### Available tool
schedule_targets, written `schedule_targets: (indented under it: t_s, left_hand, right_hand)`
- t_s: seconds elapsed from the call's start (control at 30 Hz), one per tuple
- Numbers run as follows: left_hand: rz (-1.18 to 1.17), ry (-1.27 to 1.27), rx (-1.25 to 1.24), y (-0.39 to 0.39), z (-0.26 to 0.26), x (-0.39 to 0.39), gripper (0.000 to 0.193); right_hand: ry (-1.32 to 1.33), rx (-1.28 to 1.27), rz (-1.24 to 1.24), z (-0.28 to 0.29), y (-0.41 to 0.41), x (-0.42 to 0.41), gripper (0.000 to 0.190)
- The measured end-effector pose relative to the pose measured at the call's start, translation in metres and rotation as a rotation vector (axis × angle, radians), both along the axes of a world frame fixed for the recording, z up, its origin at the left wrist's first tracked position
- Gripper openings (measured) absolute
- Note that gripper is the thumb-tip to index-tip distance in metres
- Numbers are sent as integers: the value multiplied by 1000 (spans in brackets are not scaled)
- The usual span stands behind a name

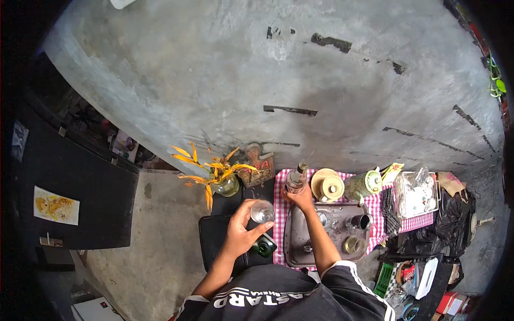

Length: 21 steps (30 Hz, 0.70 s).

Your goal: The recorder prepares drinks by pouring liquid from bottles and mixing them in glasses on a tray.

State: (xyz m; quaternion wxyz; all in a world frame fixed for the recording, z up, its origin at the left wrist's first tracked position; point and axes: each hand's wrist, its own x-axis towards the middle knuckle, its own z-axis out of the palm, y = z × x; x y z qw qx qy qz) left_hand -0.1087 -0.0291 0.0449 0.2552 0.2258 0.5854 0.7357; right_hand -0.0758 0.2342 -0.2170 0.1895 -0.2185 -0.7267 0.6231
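Observation:
My left hand (241,230) is closed around a clear drinking glass (262,211), held over the dark table to the left of the checked cloth. Farther forward, my right hand (300,197) grips a clear glass bottle (297,179) at the cloth's left part. Below the bottle, a dark serving tray (295,240) holds several glasses, among them a dark one (361,221) and a clear one (354,244). Under my left hand lies a green glass bottle (265,245), partly hidden.
Behind the tray stand a lidded cream-coloured cup (332,188) and a green patterned teapot (363,185). A white rack (417,194) is farther right. A glass vase (225,185) with yellow leaves stands left, near a grey wall (241,80). A crate (384,277) sits at lower right.

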Motion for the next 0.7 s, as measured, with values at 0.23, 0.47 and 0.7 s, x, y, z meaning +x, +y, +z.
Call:
schedule_targets:
  t_s: [0.23, 0.47, 0.7]
  left_hand:
    - [48, -7, 31, -19, -3, 6, 49]
    - [20, 9, 92, -21, 9, 22, 46]
    - [3, 39, 121, -18, 10, 50, 42]
  right_hand:
    - [-24, 107, -124, 78, -19, 10, 76]
    - [249, -162, 26, 162, -11, 40, 85]
    - [695, -322, 269, 255, -28, 83, 97]
